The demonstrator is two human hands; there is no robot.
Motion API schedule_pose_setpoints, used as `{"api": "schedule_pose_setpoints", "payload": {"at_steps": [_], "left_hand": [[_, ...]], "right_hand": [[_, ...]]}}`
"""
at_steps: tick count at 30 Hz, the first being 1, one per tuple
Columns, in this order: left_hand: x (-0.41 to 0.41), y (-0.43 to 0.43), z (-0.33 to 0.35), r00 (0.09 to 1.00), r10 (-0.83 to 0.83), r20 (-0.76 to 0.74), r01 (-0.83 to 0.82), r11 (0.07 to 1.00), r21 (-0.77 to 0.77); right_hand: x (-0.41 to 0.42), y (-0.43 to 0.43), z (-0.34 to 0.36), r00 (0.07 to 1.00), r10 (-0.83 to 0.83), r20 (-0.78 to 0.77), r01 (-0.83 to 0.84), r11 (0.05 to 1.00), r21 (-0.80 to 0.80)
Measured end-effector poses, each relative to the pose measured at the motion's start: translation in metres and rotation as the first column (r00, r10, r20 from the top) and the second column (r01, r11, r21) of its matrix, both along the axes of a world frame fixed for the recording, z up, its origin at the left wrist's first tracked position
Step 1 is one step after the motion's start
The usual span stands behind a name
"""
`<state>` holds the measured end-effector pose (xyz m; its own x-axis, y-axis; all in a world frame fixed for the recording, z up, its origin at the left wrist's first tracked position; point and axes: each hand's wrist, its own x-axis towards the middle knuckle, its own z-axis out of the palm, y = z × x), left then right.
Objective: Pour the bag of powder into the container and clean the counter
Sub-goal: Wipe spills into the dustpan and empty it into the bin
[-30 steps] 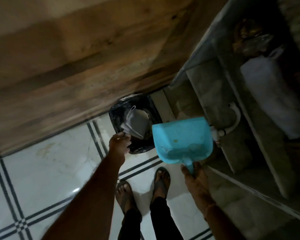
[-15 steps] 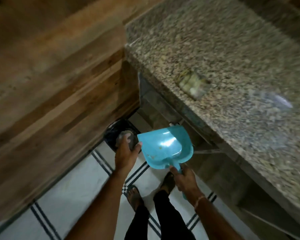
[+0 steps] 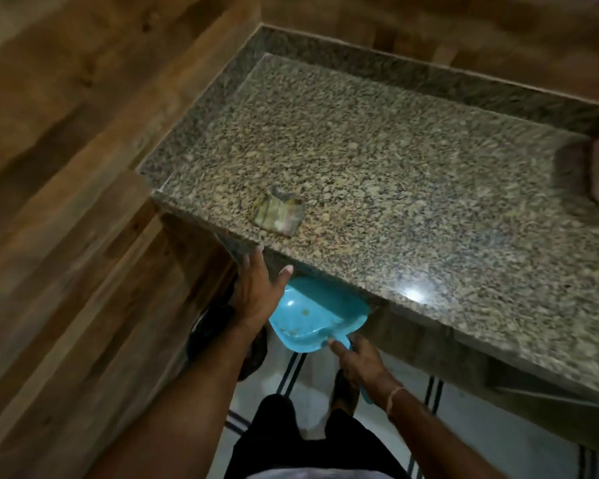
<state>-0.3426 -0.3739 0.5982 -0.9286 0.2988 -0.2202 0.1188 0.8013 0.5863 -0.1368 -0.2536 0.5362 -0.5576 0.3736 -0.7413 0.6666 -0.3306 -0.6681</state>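
No writing can be read anywhere. Nearest, the right hand [image 3: 362,366] reaches forward, fingers wrapped around the handle of the blue dustpan [image 3: 317,318], which sits level, partly under the counter [image 3: 412,188] edge, with a few specks in its pan. The left hand [image 3: 258,292] stretches toward that edge, fingers spread and empty. Farther on, a crumpled bag [image 3: 279,214] lies on the counter near its front edge.

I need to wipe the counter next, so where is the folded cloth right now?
The folded cloth lies on the granite counter near its front left corner, just beyond the left hand and the blue dustpan.
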Motion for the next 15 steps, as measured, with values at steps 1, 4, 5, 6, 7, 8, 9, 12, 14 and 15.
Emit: {"api": "schedule_pose_setpoints", "payload": {"at_steps": [1,4,5,6,7,8,9,12,14,15], "left_hand": [[-0.01,0.006,0.001,0.997,-0.048,-0.057,0.044,0.997,-0.07],[-0.047,0.024,0.004,0.938,-0.2,-0.283,0.139,0.965,-0.22],[-0.062,0.031,0.005,0.908,-0.249,-0.338,0.164,0.952,-0.259],[-0.077,0.039,0.005,0.887,-0.294,-0.357,0.191,0.936,-0.297],[-0.089,0.045,0.005,0.877,-0.333,-0.347,0.22,0.919,-0.327],[-0.1,0.05,0.004,0.873,-0.371,-0.316,0.258,0.902,-0.347],[-0.11,0.054,0.001,0.867,-0.411,-0.282,0.3,0.882,-0.363],[-0.12,0.059,-0.005,0.8,-0.523,-0.293,0.388,0.824,-0.413],[-0.114,0.06,-0.007,0.757,-0.568,-0.323,0.441,0.809,-0.387],[-0.107,0.061,-0.009,0.748,-0.573,-0.334,0.462,0.812,-0.357]], "right_hand": [[-0.002,0.002,0.002,1.0,-0.003,-0.009,0.003,1.0,-0.005],[-0.007,0.007,0.007,0.999,-0.039,-0.034,0.039,0.999,-0.016],[-0.008,0.007,0.008,0.998,-0.052,-0.041,0.051,0.999,-0.008],[-0.009,0.005,0.009,0.997,-0.068,-0.041,0.069,0.998,0.01],[-0.008,0.003,0.006,0.996,-0.081,-0.039,0.082,0.996,0.035],[-0.008,0.0,0.004,0.994,-0.099,-0.034,0.101,0.993,0.056],[-0.007,-0.002,0.001,0.991,-0.128,-0.028,0.13,0.99,0.063],[-0.004,-0.014,0.001,0.976,-0.216,-0.027,0.217,0.975,0.051],[-0.001,-0.023,0.002,0.964,-0.266,-0.012,0.266,0.962,0.054],[0.003,-0.026,0.002,0.955,-0.297,-0.001,0.297,0.953,0.06]]}}
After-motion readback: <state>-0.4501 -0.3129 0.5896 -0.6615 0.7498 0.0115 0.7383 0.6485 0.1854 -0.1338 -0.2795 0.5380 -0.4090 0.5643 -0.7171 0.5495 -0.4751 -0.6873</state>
